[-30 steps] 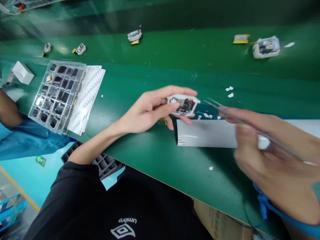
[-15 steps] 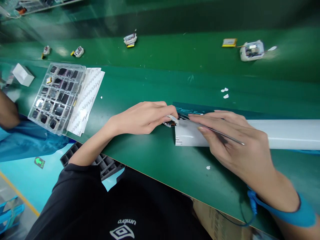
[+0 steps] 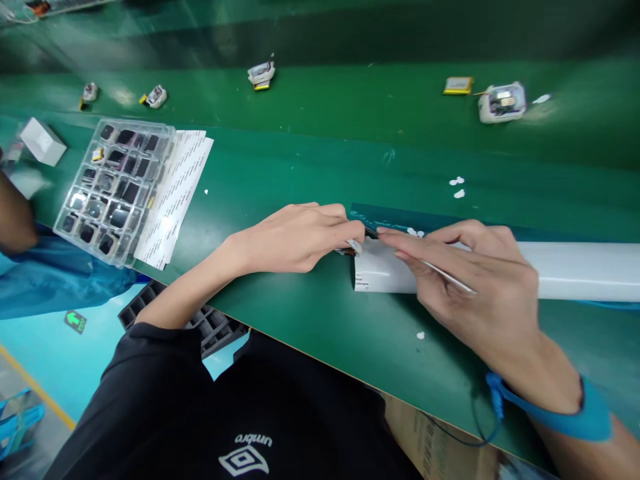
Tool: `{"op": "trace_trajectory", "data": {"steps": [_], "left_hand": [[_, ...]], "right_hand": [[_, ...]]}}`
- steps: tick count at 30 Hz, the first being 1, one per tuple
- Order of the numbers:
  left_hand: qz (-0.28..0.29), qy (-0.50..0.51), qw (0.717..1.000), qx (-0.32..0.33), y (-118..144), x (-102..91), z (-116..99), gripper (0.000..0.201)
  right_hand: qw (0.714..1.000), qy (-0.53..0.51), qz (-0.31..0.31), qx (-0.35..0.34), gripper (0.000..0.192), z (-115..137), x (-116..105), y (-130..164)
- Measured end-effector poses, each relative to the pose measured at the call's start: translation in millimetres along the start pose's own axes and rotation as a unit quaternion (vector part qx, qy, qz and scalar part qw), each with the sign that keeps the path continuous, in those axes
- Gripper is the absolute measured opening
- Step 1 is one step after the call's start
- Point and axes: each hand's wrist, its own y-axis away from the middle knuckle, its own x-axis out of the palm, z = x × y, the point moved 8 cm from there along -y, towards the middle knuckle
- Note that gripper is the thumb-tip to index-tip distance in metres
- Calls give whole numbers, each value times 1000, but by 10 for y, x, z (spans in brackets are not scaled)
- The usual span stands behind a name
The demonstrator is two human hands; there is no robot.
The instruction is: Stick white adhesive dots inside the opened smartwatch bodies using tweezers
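Note:
My left hand (image 3: 300, 239) is closed round a small white-cased electronic device (image 3: 355, 247), most of which the fingers cover. From the right, my right hand (image 3: 480, 287) grips metal tweezers (image 3: 453, 279) in a pinch. Their tips reach to the fingertips of the left hand at the device; exactly what they touch is hidden. Beneath both hands' fingers lies the left end of a long white sheet (image 3: 384, 270) with small print at its corner. Small white sticker pieces (image 3: 415, 233) sit by its upper edge.
A clear compartment tray (image 3: 113, 193) with dark square parts stands left, beside printed paper sheets (image 3: 175, 193). Along the back lie opened white devices (image 3: 503, 103) with yellow-edged batteries (image 3: 458, 85). A white box (image 3: 43, 141) and another person's arm (image 3: 15, 217) are at far left. A cord hangs from my blue wrist strap (image 3: 560, 410).
My left hand has shifted slightly right with the device. The tweezers have tilted a little, and white sticker pieces by the sheet's upper edge now show more.

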Motion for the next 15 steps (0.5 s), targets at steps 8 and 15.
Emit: {"op": "trace_trajectory", "data": {"steps": [8,15], "left_hand": [[-11,10,1000,11,28,-94,-112,32],[-268,477,828,-125,154,-457,309,23]], "right_hand": [[989,131,-73,-8,88,9,-231,-66],[985,146,-77,-51,86,121,-262,3]]}}
